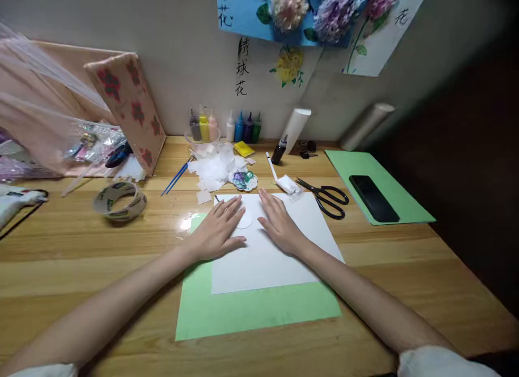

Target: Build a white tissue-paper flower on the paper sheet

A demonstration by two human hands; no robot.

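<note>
The left hand (220, 229) and right hand (281, 226), both spread, are resting on white paper (259, 269); green paper (259, 310) is lying underneath on the desk (93, 250).

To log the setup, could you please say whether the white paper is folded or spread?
Spread: the white paper lies flat over the green sheet, with no fold showing.

Light is fairly bright on the white paper (275, 274) at six o'clock, fading to near-black at three. Glare spots the wooden table (121, 250) toward eight o'clock. Soft shadow edges the left forearm (121, 301); wide-angle stretch bends the margins, and the tape roll (125, 214) at nine o'clock looks blurred.
</note>
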